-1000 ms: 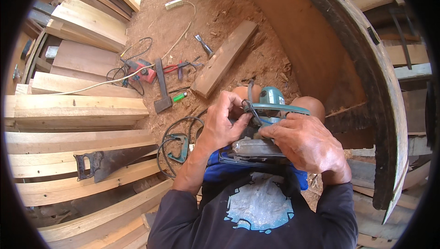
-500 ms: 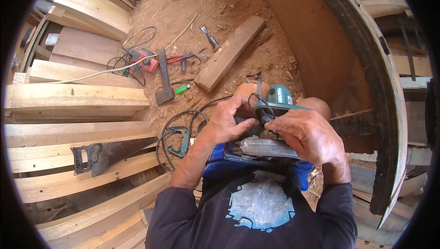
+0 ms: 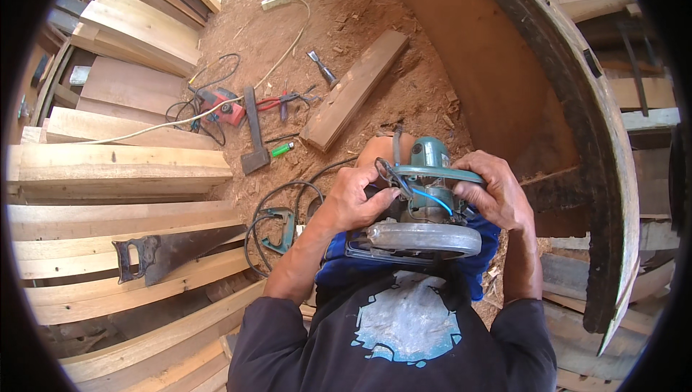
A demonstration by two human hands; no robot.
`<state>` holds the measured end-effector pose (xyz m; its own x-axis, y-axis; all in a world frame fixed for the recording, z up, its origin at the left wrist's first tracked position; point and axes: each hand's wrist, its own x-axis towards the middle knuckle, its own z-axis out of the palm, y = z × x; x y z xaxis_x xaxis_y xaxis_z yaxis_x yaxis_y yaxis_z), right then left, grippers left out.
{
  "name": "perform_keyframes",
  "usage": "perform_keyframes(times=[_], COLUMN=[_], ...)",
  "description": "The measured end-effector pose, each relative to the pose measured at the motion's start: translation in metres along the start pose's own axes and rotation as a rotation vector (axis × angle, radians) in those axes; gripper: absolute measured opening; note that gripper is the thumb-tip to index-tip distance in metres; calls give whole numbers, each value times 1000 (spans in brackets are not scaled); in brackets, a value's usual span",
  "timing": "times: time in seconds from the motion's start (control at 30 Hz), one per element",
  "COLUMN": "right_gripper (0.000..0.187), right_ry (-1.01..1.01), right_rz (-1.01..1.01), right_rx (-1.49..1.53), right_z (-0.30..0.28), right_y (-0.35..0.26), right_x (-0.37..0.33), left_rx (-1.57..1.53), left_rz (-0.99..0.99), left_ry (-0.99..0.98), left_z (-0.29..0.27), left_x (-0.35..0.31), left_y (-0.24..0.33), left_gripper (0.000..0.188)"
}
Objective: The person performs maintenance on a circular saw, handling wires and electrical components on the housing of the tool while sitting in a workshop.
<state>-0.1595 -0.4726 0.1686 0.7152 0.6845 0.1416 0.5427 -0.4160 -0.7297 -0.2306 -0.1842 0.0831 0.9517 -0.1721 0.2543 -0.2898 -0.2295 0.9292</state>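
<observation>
A teal circular saw [image 3: 430, 152] with a grey metal blade guard [image 3: 425, 238] rests on my lap. Its handle is opened up, so a blue wire [image 3: 432, 199] and dark wires show. My left hand [image 3: 352, 199] is at the saw's left side, with thumb and fingers closed around the dark wiring; the exact grip is partly hidden. With my right hand [image 3: 496, 191] I hold the right end of the teal handle [image 3: 440, 172], fingers curled over it. A loose teal handle piece [image 3: 282, 230] lies by the black cord to my left.
Ahead on the sawdust floor lie a hatchet [image 3: 253, 132], a green lighter [image 3: 282, 150], a red power tool [image 3: 225, 108], a chisel [image 3: 321, 69] and a plank [image 3: 355, 90]. A handsaw [image 3: 173, 251] sits on stacked timber [image 3: 122, 165] at left. A curved wooden panel [image 3: 504, 67] rises at right.
My right hand has shifted from over the middle of the saw to the right end of its handle, uncovering the blue wire and blade guard. My left hand stays near the wiring.
</observation>
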Motion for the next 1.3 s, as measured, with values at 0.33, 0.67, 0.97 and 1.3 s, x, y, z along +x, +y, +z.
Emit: perform_keyframes(times=[0.33,0.67,0.97,1.3], right_gripper=[19,29,38,42], right_ry=[276,458,360,-179], right_rz=[191,317,-52,-322], right_rx=[580,686,-87,-60], right_z=[24,45,-31,-24], right_y=[-4,41,-14,-12], right_x=[2,-55,-41,46], left_rx=[-77,320,208,197], left_rz=[-132,-82,87,23], left_ry=[-176,-583,-521,-426], left_z=[-35,-6,4,-15], left_x=[38,94,109,91], left_y=[53,36,18,7], left_gripper=[37,41,32,35])
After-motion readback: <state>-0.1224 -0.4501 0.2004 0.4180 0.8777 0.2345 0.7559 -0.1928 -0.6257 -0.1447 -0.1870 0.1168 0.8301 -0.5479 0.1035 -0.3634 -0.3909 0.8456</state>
